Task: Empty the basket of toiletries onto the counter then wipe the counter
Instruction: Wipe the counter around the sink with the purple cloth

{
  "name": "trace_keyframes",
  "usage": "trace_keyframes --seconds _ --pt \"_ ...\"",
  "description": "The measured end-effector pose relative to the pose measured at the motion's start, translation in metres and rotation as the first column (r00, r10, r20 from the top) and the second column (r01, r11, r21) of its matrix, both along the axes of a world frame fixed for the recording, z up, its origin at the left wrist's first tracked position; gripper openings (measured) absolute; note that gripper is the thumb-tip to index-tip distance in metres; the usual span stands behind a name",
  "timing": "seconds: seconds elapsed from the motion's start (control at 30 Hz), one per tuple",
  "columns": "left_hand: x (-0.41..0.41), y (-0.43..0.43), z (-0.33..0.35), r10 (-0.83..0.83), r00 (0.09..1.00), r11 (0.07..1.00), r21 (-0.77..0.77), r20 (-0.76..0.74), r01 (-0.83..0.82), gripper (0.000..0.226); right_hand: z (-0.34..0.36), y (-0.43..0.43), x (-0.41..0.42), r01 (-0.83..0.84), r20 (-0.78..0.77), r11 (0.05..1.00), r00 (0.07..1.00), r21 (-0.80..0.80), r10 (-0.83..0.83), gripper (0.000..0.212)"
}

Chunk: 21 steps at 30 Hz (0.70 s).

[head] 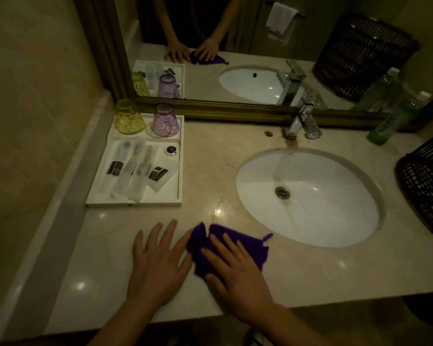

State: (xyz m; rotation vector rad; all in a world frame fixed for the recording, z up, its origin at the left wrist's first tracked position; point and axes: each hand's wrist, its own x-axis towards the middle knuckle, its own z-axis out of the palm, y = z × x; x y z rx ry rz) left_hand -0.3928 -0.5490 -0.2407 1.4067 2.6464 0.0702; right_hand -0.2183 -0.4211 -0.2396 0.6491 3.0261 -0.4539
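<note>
A purple cloth (pixel 245 243) lies on the beige marble counter (pixel 203 171) near its front edge, left of the sink. My right hand (pixel 238 273) presses flat on the cloth, fingers spread. My left hand (pixel 158 263) rests flat on the bare counter just left of the cloth, fingers apart, its thumb touching the cloth's edge. A dark wicker basket (pixel 428 188) stands at the far right edge, partly out of view; its inside is hidden. A white tray (pixel 180 171) at the back left holds wrapped toiletries (pixel 133 171).
Two upturned cups, yellow (pixel 129 117) and purple (pixel 165 121), stand at the tray's back. A white oval sink (pixel 310 196) with a chrome tap (pixel 303 118) fills the right middle. A green bottle (pixel 390 123) stands by the mirror (pixel 235 46). A wall borders the left.
</note>
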Motion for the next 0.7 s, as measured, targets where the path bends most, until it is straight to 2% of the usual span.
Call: trace_keyframes --seconds 0.1,0.23,0.3,0.37,0.47,0.53,0.6,0.7 --pt "-0.001 -0.001 -0.002 -0.011 1.0 0.999 0.033 -0.018 0.011 0.058 -0.002 0.012 0.032 -0.041 0.016 0.998 0.999 0.046 0.04 0.05" --pt "-0.001 0.003 -0.002 0.018 1.0 1.0 0.025 -0.018 -0.017 0.058 0.006 0.047 -0.027 0.223 -0.044 0.975 0.974 -0.021 -0.224 0.052" --pt "0.0 0.003 -0.001 0.031 0.999 0.999 0.023 -0.019 -0.03 0.056 0.009 0.053 -0.063 0.268 -0.058 0.962 0.961 -0.05 -0.271 0.052" --pt "-0.001 0.003 0.001 0.055 0.998 0.998 0.028 0.001 -0.055 0.052 0.009 0.045 -0.072 0.181 -0.055 0.982 0.981 -0.054 -0.184 0.052" --pt "-0.009 0.008 0.005 0.135 0.99 0.987 0.087 0.045 -0.138 0.045 0.001 0.029 -0.03 -0.096 -0.054 0.995 0.994 0.026 0.097 0.051" --pt "-0.017 0.016 0.006 0.19 0.98 0.97 0.144 0.057 -0.196 0.044 0.0 0.039 -0.007 -0.188 -0.042 0.981 0.981 0.048 0.19 0.05" --pt "-0.024 0.024 0.005 0.242 0.969 0.95 0.193 0.053 -0.247 0.045 0.004 0.057 -0.018 -0.125 -0.069 0.99 0.989 0.062 0.129 0.05" --pt "-0.024 0.028 0.0 0.272 0.962 0.951 0.154 -0.003 -0.269 0.05 0.015 0.071 -0.074 0.163 -0.092 0.986 0.982 -0.027 -0.165 0.051"
